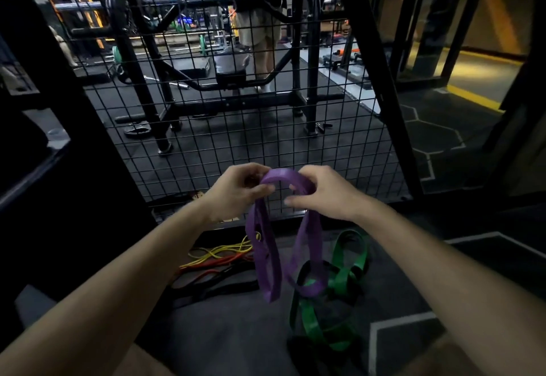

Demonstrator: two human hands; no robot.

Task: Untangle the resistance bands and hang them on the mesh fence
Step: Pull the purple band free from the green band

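From the head view, both hands are raised in front of the mesh fence (224, 110), working the top of a purple band (267, 257). The left hand (236, 191) pinches the band's upper loop between thumb and curled fingers; the right hand (322, 192) curls over the same loop just beside it, so each grip is clamped on the purple band. Below the hands the band hangs in long doubled loops, and its lowest fold appears to pass through, or at least lie against, a green band (342, 281) on the floor, which is itself knotted with a black band (307, 346). To the left on the floor lies a separate heap of thin yellow bands (224, 250), red bands (215, 263) and dark ones.

The risk here looks plain: if the purple band is lifted toward the fence while its lower fold is caught, it would likely drag the green and black tangle up with it or tighten the snag. A stretched band could also slip from the pinch and snap back. Beyond the fence a person (260, 27) stands among gym racks, well apart.
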